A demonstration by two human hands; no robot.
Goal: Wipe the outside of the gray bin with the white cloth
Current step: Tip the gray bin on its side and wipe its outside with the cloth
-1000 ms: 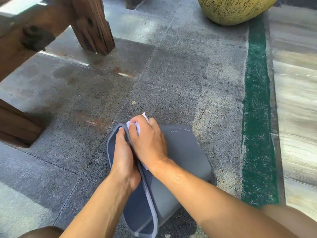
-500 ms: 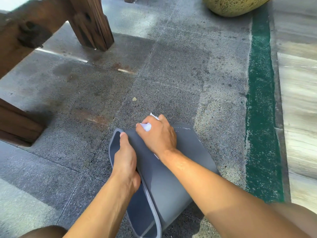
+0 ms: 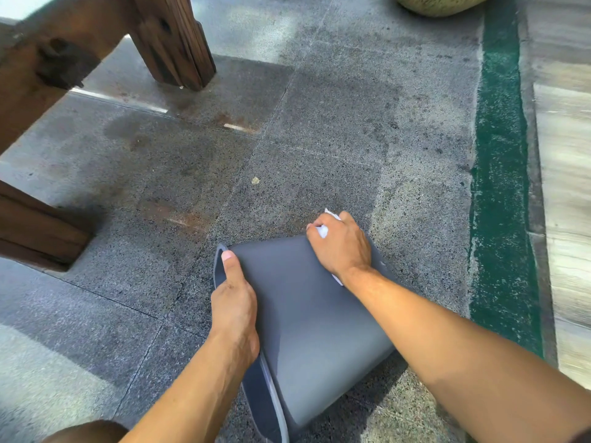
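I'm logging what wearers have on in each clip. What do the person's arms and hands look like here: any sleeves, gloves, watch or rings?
Both forearms are bare to the frame edge: no sleeves in view. The left hand and right hand have no gloves, and no watch, bracelet or ring shows on the visible sides. The left thumbnail is short and unpainted.

ahead of your hands the stone floor (image 3: 319, 129) lies open, with only a small pale scrap (image 3: 255, 180) on it. to your left, 2 wooden legs (image 3: 172, 39) and a wooden beam (image 3: 35, 225) close that side. a round mottled pot (image 3: 441, 3) stands far ahead, and a green strip (image 3: 502, 174) runs along your right.
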